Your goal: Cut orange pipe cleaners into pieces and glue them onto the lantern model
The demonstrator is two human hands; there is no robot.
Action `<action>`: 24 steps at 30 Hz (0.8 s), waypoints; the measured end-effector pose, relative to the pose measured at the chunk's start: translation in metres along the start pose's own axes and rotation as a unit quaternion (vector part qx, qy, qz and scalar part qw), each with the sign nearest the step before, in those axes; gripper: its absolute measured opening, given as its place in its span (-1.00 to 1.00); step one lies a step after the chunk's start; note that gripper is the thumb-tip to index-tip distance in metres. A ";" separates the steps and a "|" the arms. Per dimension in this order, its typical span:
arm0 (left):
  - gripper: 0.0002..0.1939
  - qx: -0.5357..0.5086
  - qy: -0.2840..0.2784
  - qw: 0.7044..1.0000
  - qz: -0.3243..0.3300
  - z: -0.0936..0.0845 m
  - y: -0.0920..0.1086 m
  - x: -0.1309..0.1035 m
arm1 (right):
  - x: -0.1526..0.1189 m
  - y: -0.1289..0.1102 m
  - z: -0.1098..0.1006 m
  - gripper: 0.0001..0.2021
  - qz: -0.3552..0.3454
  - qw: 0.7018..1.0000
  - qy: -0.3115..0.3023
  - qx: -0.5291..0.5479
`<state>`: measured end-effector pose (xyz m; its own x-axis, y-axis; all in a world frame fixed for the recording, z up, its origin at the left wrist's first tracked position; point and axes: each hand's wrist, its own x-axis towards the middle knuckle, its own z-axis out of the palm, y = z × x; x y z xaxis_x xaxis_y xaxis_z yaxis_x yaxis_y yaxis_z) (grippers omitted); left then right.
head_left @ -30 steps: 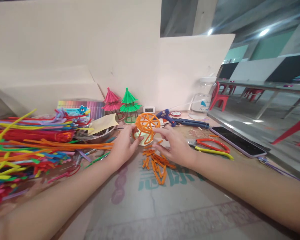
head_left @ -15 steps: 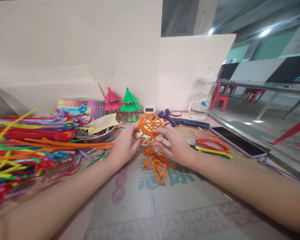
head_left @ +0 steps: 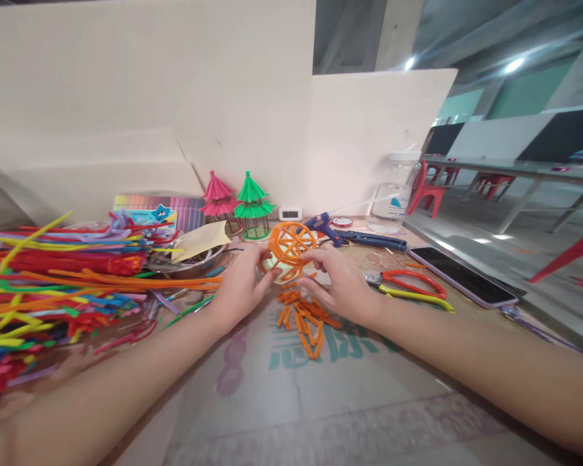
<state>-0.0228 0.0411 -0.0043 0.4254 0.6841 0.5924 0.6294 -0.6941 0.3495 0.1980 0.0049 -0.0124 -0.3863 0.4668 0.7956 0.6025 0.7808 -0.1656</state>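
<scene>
A round frame of orange pipe cleaners with crossing spokes (head_left: 294,237) is held up over the table, tilted toward me. My left hand (head_left: 245,279) grips its left side, thumb in front and fingers partly hidden behind. From the right, my right hand (head_left: 342,285) pinches the frame's lower right edge, where a short upright orange piece shows. Below both hands lies a loose heap of short cut orange pipe cleaner pieces (head_left: 307,317). Behind the frame, a pale round thing is mostly covered.
Bundles of colored pipe cleaners (head_left: 78,291) spread at left. Pink (head_left: 217,194) and green pagoda models (head_left: 251,204) stand behind, beside a small digital clock (head_left: 290,213). To the right are a glue gun (head_left: 324,226), pliers (head_left: 412,285), a phone (head_left: 461,275) and a bottle (head_left: 396,194).
Fingers of my right hand have shifted very slightly at the frame's edge. The orange frame and my left hand stay almost in place.
</scene>
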 end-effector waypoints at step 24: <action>-0.70 -0.002 -0.002 1.000 -0.013 0.001 -0.003 0.001 | 0.001 0.000 0.000 -0.67 0.000 1.000 -0.010 0.008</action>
<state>-0.0234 0.0439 -0.0060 0.4120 0.7022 0.5807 0.6367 -0.6778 0.3678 0.1975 0.0049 -0.0114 -0.4014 0.4746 0.7834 0.5907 0.7878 -0.1746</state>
